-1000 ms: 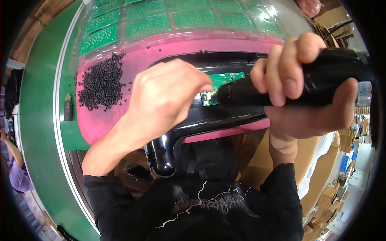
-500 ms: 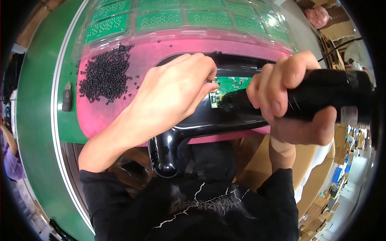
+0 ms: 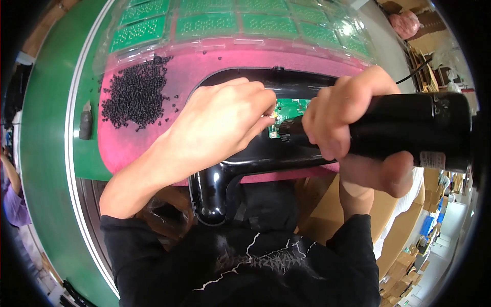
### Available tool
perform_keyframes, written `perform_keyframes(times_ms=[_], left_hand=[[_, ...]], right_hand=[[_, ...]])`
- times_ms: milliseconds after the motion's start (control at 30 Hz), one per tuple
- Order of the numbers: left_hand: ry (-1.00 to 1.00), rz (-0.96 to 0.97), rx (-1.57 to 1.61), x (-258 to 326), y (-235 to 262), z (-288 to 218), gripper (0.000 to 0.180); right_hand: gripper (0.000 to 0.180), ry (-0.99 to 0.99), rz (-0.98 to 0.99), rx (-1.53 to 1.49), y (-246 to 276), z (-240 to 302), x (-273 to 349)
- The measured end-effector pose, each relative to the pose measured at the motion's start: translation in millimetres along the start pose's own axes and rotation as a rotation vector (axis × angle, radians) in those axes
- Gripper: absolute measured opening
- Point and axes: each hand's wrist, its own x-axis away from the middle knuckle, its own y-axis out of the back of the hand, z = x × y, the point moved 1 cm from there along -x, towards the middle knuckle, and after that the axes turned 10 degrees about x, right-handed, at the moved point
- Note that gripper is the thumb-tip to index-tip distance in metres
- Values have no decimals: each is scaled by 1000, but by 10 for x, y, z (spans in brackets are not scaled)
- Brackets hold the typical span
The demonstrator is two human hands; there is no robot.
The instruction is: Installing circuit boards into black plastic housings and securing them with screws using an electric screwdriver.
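A black electric screwdriver [image 3: 409, 123] lies in the grip of my right hand [image 3: 341, 115], its tapered nose pointing left onto a green circuit board [image 3: 292, 107]. That board rests in a glossy black plastic housing [image 3: 245, 159] with a handle-like arm reaching toward me. At the board's left edge, beside the screwdriver's nose, my left hand [image 3: 222, 115] has thumb and fingers pinched together. Whatever it may hold is too small or hidden to make out. The tip of the screwdriver and much of the board's right side are covered.
A heap of small black screws [image 3: 134, 94] lies on the pink mat [image 3: 138, 153], left of the housing. Clear plastic trays of green circuit boards [image 3: 204, 25] stand at the back. A dark-handled pointed tool [image 3: 86, 123] lies on the green table [image 3: 46, 153]. Cardboard [image 3: 327, 204] is at right.
My right hand and the screwdriver have shifted slightly left and toward me. My left hand stays at the board's edge, its fingers still pinched.
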Motion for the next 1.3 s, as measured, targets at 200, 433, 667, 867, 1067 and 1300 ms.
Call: perform_keyframes(times_ms=[200,433,667,867,1067,1300], left_hand=[[-52,105,92,-91,-81,-5,17],[-106,7,377,-201,-66,9,19],[120,82,95,-258,-58,-73,48],[125,176,1,-188,-78,-77,51],[119,176,-6,-216,-45,-47,48],[130,39,68,-204,35,-86,30]], right_hand=[[58,490,105,-394,261,-66,-39],[57,456,24,-324,501,-101,-10],[58,383,-88,-209,828,-118,13],[57,307,-185,-157,868,-338,21],[58,237,-67,-182,882,-369,-79],[58,200,-64,-96,750,-262,-105]])
